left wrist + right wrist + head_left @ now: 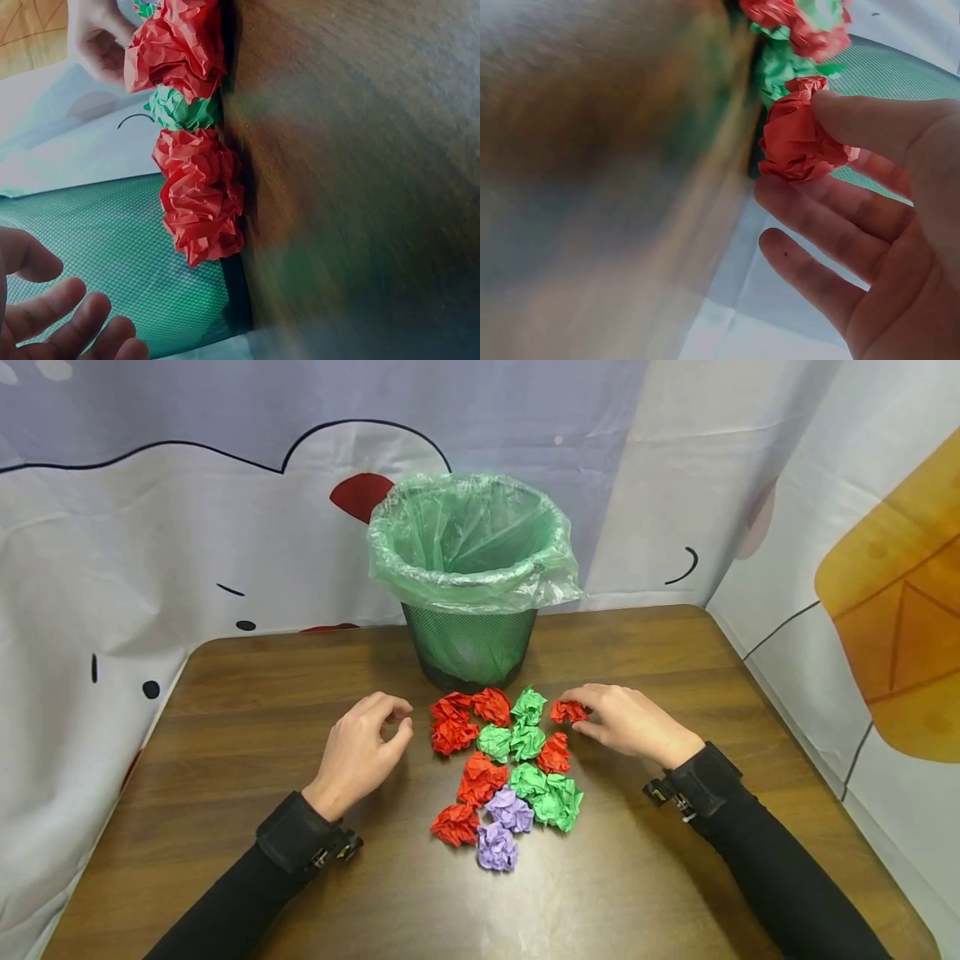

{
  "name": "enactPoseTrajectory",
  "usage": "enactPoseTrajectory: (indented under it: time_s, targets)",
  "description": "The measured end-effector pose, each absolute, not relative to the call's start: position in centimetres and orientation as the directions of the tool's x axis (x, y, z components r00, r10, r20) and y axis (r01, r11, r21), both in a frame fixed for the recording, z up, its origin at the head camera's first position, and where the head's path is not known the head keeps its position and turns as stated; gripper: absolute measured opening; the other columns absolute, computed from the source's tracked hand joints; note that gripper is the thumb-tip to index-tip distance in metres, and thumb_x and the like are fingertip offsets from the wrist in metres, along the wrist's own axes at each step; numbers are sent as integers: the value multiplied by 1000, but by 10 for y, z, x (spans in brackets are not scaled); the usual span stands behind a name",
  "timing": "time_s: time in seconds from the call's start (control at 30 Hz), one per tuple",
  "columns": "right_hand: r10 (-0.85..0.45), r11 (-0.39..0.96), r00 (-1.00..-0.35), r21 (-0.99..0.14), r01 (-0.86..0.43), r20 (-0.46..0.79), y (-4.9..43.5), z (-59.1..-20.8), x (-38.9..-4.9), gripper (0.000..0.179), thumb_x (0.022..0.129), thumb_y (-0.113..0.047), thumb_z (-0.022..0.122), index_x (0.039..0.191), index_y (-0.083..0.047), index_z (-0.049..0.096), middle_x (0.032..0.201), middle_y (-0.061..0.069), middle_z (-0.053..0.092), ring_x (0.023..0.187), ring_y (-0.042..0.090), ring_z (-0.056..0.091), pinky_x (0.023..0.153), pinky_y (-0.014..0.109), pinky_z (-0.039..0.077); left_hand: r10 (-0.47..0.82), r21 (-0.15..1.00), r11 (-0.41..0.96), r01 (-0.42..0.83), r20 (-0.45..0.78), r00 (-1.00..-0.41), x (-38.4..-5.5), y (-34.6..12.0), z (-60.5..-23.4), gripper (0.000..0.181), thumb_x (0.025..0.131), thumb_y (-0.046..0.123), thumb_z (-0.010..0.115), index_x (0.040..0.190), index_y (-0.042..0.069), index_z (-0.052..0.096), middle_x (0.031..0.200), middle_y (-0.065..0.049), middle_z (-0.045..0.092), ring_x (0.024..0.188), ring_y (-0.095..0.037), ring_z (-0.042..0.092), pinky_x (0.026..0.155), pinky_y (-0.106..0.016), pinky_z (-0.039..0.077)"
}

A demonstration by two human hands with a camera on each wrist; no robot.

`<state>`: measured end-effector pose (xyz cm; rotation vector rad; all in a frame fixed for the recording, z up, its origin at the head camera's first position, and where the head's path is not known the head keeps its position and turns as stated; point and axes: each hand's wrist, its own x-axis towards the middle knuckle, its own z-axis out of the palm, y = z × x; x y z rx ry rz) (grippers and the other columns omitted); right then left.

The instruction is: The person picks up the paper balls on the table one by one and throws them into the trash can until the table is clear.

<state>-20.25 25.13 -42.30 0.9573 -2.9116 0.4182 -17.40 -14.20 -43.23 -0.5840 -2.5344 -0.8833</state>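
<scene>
My right hand pinches a crumpled red paper ball between thumb and fingers, at the right of a group of paper balls. Left of the group, my left hand hovers with loosely curled fingers and nothing between them. Nearest to it are crumpled red balls, seen stacked together in the left wrist view beside the bare fingers. The group also has green paper balls and purple paper balls. Directly behind it stands a mesh wastebasket with a green plastic liner folded over its rim.
All of this is on a brown wooden table with rounded far corners. A patterned cloth hangs behind the table and along its right side, close to the wastebasket. Black straps with small cameras circle both wrists.
</scene>
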Motion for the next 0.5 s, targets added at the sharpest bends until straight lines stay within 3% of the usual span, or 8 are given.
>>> enactPoseTrajectory:
  time_s: [0.2, 0.5]
  targets:
    - [-581, 765, -794, -212, -608, 178, 255, -402, -205, 40, 89, -21, 77, 127, -16, 66, 119, 0, 71, 100, 19, 70, 83, 43, 56, 265, 493, 710, 503, 475, -840, -176, -140, -432, 13, 91, 16, 60, 100, 14, 70, 93, 2, 66, 81, -20, 62, 69, -35, 49]
    - [-545, 785, -790, -160, -599, 282, 258, -350, -205, 38, 87, -21, 78, 123, -14, 67, 105, 0, 73, 92, 18, 70, 76, 43, 56, 248, 498, 718, 486, 469, -847, -175, -143, -432, 11, 91, 16, 62, 98, 15, 71, 92, 3, 66, 80, -20, 62, 70, -35, 49]
